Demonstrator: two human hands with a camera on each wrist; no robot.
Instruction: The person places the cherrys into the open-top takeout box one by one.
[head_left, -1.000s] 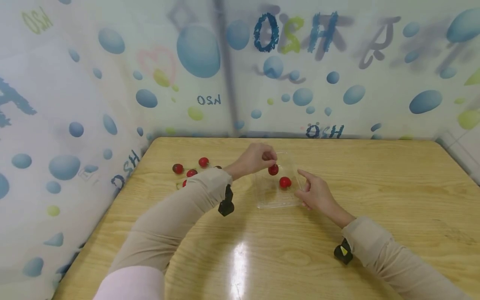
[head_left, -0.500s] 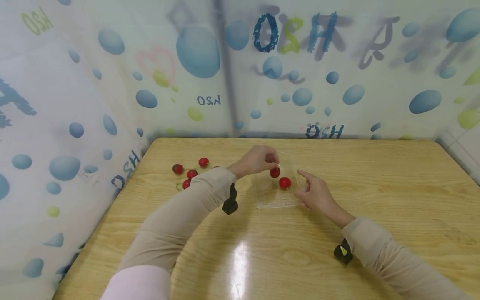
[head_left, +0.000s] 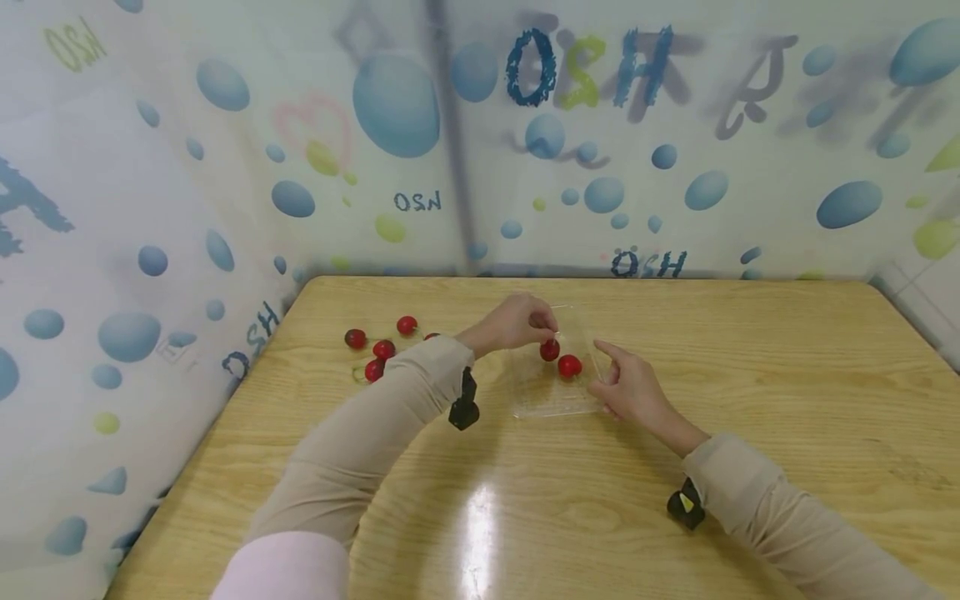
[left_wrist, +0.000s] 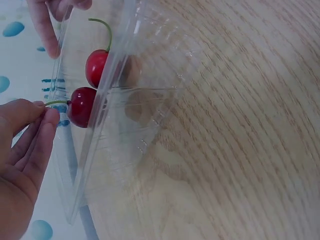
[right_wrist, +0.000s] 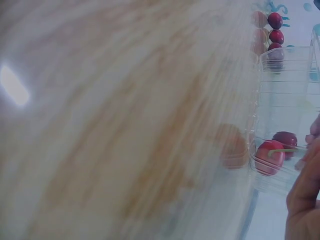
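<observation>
My left hand [head_left: 517, 321] pinches the thin green stem of a dark red cherry [left_wrist: 82, 107]. That cherry hangs inside a clear plastic box [left_wrist: 75, 200], low and close beside a brighter red cherry [head_left: 569, 367]. Whether the held cherry touches the box's floor, I cannot tell. My right hand [head_left: 633, 387] holds the box at its right rim, forefinger stretched along the edge and thumb by the wall. In the right wrist view, only part of the right hand [right_wrist: 306, 192] shows beside the box, with both cherries seen through the plastic.
On the table [head_left: 750, 358] to the left lie several more cherries [head_left: 384, 350] with stems, partly hidden by my left sleeve [head_left: 405, 392]. A patterned wall sheet [head_left: 480, 167] stands behind the table, and another stretch runs along its left side.
My left hand has shifted slightly right and down, lowering the pinched cherry deeper into the box beside the other one. The right hand and box have stayed put.
</observation>
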